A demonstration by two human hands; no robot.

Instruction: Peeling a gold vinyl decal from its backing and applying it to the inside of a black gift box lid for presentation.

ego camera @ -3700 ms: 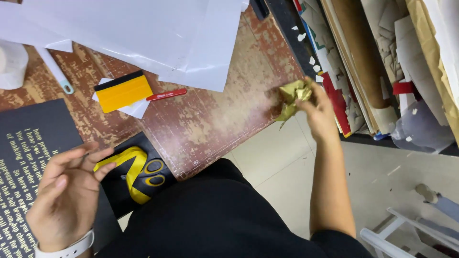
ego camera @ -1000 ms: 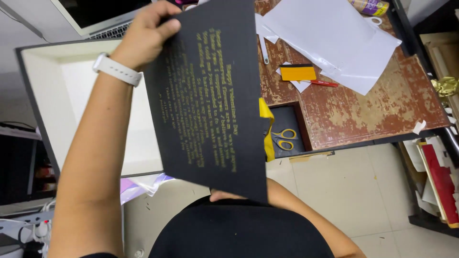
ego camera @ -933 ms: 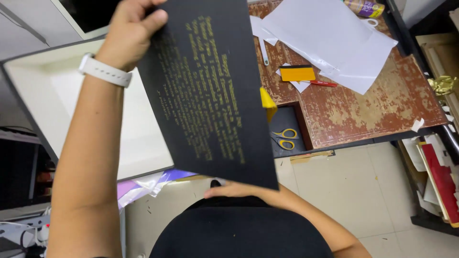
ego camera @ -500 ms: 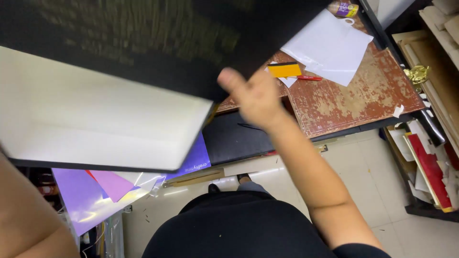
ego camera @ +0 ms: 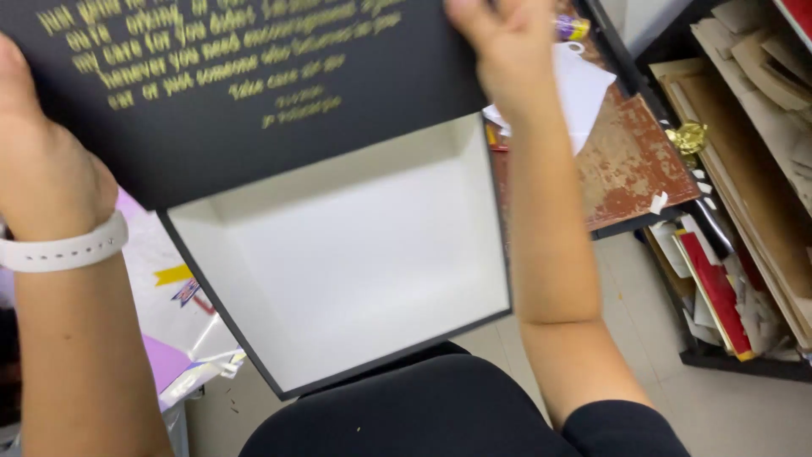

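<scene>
Both hands are gripping the black lid point(ego camera: 245, 85) (gold lettering on its face): left hand point(ego camera: 42, 165) clasping its left edge, right hand point(ego camera: 499, 46) pinching its right edge, above the white-lined open box point(ego camera: 355, 262), beside the bench point(ego camera: 630, 165).

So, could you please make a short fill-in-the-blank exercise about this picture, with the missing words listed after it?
1. The left hand and the right hand hold up a large black box with ____ lettering.
2. The inside of the box is ____ and holds nothing.
3. A ____ strap circles the left wrist.
4. The crumpled gold foil lies beyond the worn reddish-brown table, to the ____ of the box.

Missing words: gold; white; white; right
</scene>
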